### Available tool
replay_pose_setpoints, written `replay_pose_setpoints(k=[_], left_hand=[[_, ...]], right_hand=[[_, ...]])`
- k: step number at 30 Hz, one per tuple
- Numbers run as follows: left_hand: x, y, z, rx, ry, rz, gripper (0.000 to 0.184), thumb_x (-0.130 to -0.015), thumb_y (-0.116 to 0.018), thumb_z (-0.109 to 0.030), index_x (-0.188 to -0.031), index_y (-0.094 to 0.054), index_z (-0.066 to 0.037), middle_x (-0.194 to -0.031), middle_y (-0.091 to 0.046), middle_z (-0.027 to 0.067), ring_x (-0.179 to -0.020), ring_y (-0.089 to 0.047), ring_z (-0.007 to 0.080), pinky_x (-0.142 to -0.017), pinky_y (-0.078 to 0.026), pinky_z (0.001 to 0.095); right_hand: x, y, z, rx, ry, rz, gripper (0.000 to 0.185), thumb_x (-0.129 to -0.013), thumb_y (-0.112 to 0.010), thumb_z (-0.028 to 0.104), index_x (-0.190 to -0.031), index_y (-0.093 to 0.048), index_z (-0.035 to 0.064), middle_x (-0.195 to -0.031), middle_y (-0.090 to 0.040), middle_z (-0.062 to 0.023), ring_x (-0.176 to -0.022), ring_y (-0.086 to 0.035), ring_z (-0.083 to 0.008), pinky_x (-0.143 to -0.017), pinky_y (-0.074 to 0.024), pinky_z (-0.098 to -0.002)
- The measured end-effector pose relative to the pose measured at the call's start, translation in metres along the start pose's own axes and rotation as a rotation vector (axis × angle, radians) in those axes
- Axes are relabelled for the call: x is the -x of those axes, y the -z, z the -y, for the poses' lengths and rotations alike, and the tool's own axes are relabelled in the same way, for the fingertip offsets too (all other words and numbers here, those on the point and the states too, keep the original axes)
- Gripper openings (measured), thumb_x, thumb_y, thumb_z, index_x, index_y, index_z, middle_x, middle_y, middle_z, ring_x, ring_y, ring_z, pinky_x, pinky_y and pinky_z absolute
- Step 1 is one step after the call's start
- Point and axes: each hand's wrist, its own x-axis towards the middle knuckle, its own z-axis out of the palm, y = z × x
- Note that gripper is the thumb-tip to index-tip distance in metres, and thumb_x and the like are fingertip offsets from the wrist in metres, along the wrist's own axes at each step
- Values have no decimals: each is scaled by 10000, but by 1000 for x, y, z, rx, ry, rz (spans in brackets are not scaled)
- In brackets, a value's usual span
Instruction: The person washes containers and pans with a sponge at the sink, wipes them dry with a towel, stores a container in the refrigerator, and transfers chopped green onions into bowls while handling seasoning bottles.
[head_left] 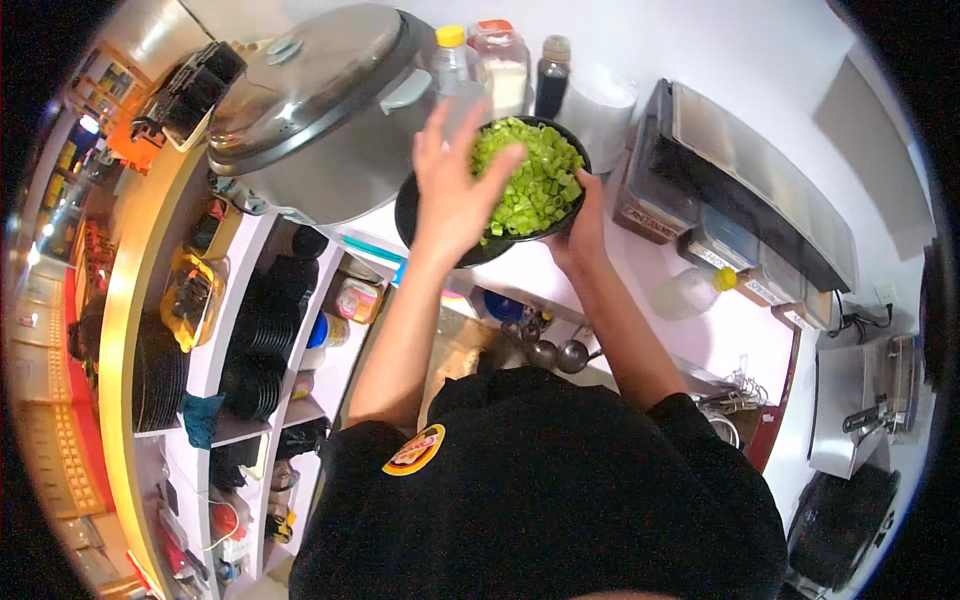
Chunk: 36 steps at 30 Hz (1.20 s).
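Note:
Chopped green onions [535, 185] fill a black bowl [578, 143] above the counter. My right hand [583, 228] grips the bowl at its right side, with the thumb on the rim by the onions. Over the left part of the bowl, my left hand [452, 185] is held with its fingers spread and slightly blurred by motion; I see nothing in it. Another dark round surface [405, 212] shows at the lower left, behind my left hand; whether it is a second bowl, I cannot tell.
A big lidded pot [310, 120] stands left. Behind the bowl are a yellow-capped bottle [458, 62], a jar of white contents [505, 75] and a dark sauce bottle [552, 78]. Labelled containers [655, 205] and a squeeze bottle [690, 290] sit right. Ladles [572, 355] hang below.

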Motion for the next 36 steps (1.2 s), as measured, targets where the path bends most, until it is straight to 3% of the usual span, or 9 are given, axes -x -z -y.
replay_pose_setpoints(k=[2, 5, 8, 9, 14, 17, 22, 28, 36], left_hand=[[-6, -9, 0, -176, 29, 84, 557, -754, -646, -426, -1188, -557, -88, -1367, -333, 209, -1264, -310, 371, -1052, -242, 425], [-10, -19, 11, -134, 136, 154, 561, -702, -696, -427, -1130, -596, -78, -1293, -426, 220, -1202, -398, 371, -1019, -307, 418], [-6, -34, 46, 36, 156, 145, 624, -617, -729, -515, -1091, -622, -124, -1263, -483, 154, -1170, -449, 330, -978, -359, 432], [-5, -34, 48, 23, 124, 100, 587, -622, -744, -469, -1058, -623, -95, -1191, -538, 136, -1084, -524, 302, -925, -416, 373], [-1, -29, 52, 151, 223, 92, 520, -652, -747, -389, -1030, -614, -58, -1112, -572, 135, -1008, -564, 290, -869, -446, 357], [3, -31, 61, 183, 239, 56, 469, -674, -740, -328, -1025, -610, -47, -1070, -586, 143, -979, -576, 296, -845, -454, 353], [11, -34, 77, 237, 265, 9, 410, -698, -717, -256, -1032, -604, -46, -1032, -592, 169, -950, -588, 304, -832, -457, 352], [16, -33, 83, 313, 345, 28, 418, -702, -704, -249, -1056, -595, -54, -1021, -594, 176, -959, -587, 296, -840, -450, 358], [24, -35, 102, 383, 367, -18, 333, -763, -625, -239, -1040, -613, -53, -1029, -596, 177, -977, -570, 302, -872, -415, 351]], right_hand=[[-12, -4, -12, 95, 13, -40, 484, -863, -377, 435, -1198, -486, 103, -1139, -577, -67, -993, -591, -211, -759, -524, -383], [-29, 6, -27, 217, 3, -125, 481, -850, -400, 458, -1177, -491, 117, -1102, -587, -55, -969, -603, -198, -695, -541, -394], [-35, 10, -28, 374, -5, -100, 450, -820, -450, 493, -1118, -494, 159, -1111, -511, -64, -939, -569, -214, -528, -544, -402], [-32, 4, -27, 411, -3, -132, 442, -823, -453, 481, -1117, -501, 154, -1109, -510, -63, -930, -567, -213, -512, -540, -398], [-27, -9, -28, 603, 122, -150, 415, -839, -475, 399, -1127, -522, 103, -1010, -549, -70, -880, -577, -230, -473, -535, -383], [-18, -30, -21, 580, 34, -171, 444, -836, -500, 371, -1124, -541, 37, -953, -587, -99, -823, -590, -261, -554, -531, -372], [-46, -5, -41, 891, 204, -148, 489, -821, -526, 385, -1090, -563, -23, -999, -604, -180, -791, -595, -290, -734, -477, -360], [-52, 1, -48, 1018, 345, -154, 487, -798, -565, 407, -1057, -591, -5, -951, -620, -211, -861, -586, -309, -788, -449, -360], [-43, -14, -32, 1141, 269, -200, 496, -797, -549, 437, -1038, -591, 5, -952, -612, -241, -860, -593, -376, -804, -446, -415]])
